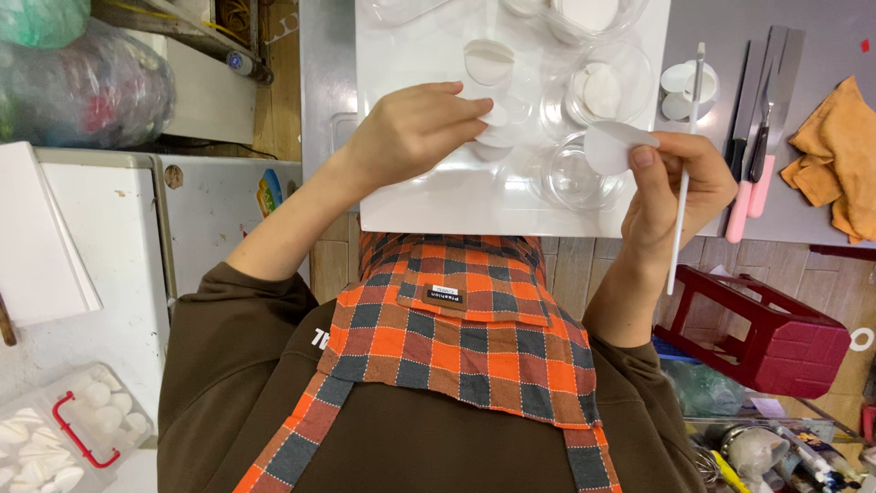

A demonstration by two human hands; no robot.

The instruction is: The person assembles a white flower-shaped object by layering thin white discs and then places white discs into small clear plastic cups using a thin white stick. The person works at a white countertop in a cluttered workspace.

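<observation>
Head view, looking down the wearer's chest to the bench. The right hand [680, 187] is closed on two things at once: a thin white petal-shaped piece of soft paste [610, 146], pinched under the thumb against the forefinger, and a slender white stick tool [686, 173] that runs between the fingers from above the white board's edge down past the wrist. The left hand [411, 132] is closed at the fingertips on a second small white paste petal [497, 116], held just over the white rectangular work board [438, 196] and touching a small cluster of similar petals beneath it.

Around the grips: clear glass bowls [607, 87] stand on the board, one of them empty just under the right-hand petal, others holding white discs. Small white round cups [686, 87] sit on the grey table beside the board; further right lie pink-handled knives [744, 201] and a crumpled orange cloth [839, 155]. An orange-and-grey checked apron [456, 356] fills the foreground; a red plastic stool [766, 338] stands on the floor.

Judged step: petals are being shaped and gathered singly, one in each hand. The next move appears to call for bringing the two pieces together with light pressure, since such thin paste would dent or tear easily.
</observation>
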